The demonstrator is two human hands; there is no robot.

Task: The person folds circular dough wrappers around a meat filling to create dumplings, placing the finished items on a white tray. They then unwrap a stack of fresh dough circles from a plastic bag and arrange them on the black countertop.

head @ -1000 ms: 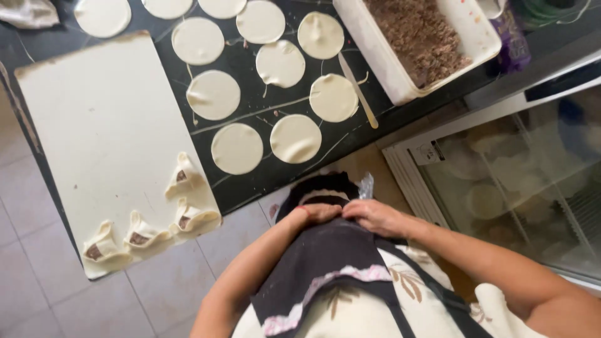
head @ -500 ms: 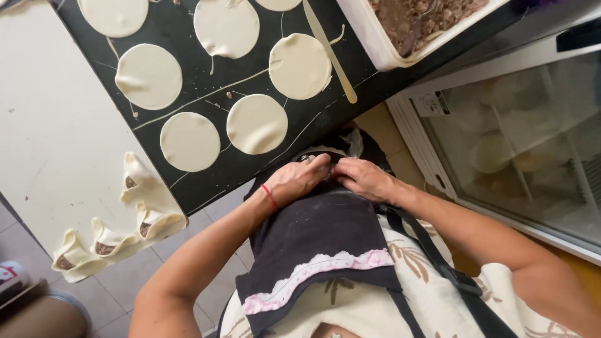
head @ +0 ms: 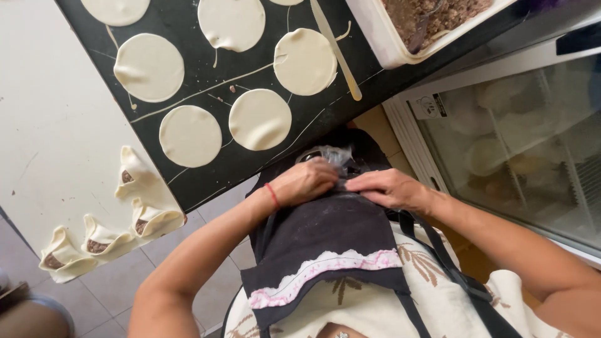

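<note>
**One head-worn view, looking straight down**

The single camera sits on the person's head, facing down the apron [head: 325, 250] at close range; the black table [head: 206, 169] edge fills the upper frame, floor tiles [head: 206, 281] below left.

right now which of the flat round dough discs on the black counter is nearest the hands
The flat round pale dough disc in the bottom row, on the right, just above the left hand; the neighbouring disc lies farther left, the rest higher up.

The apron [head: 325, 244] is matt black cloth with a pink lace trim. Crinkly clear plastic [head: 335, 155] glints above it. The dough rounds [head: 190, 135] look smooth and soft on the matt black counter [head: 313, 122].
</note>
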